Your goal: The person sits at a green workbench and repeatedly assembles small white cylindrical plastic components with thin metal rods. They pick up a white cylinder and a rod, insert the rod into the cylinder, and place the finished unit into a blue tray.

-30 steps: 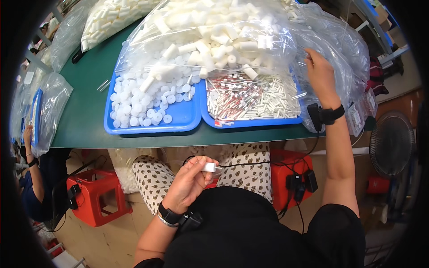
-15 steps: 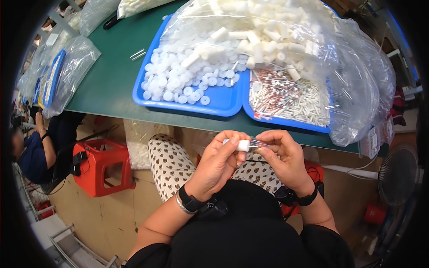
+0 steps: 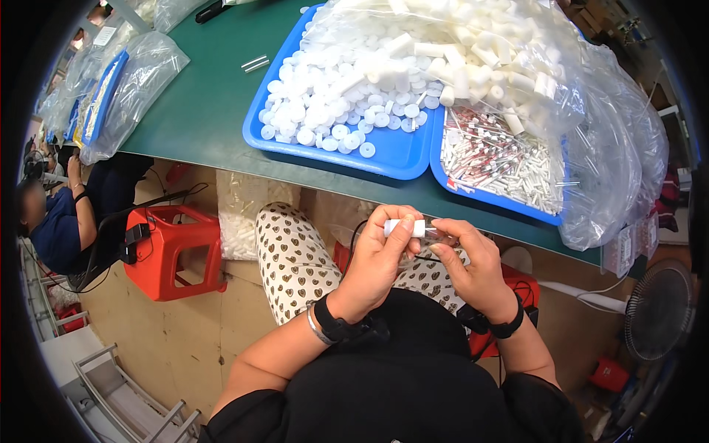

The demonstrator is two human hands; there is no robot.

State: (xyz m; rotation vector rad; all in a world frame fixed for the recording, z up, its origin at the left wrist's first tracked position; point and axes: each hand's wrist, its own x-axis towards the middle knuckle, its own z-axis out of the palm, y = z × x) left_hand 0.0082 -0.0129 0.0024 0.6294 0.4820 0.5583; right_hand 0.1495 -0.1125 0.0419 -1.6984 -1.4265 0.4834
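Note:
My left hand is closed around a short white cylinder, with the thumb on its side. From the right end of this cylinder a thin, clear tube-like piece sticks out. My right hand is pinched at that clear end, its thumb and fingertips close together. Fine detail between the fingertips is too small to make out. Both hands are above my lap, just off the near edge of the green table.
A blue tray carries white discs and cream cylinders spilling from a clear bag. Beside it, another blue tray holds small red and white pieces. Clear tubes lie left. A red stool stands near a seated person.
The head view has shifted, so the trays and table appear further right and higher. Both hands still hold the piece; less of its clear part shows between them.

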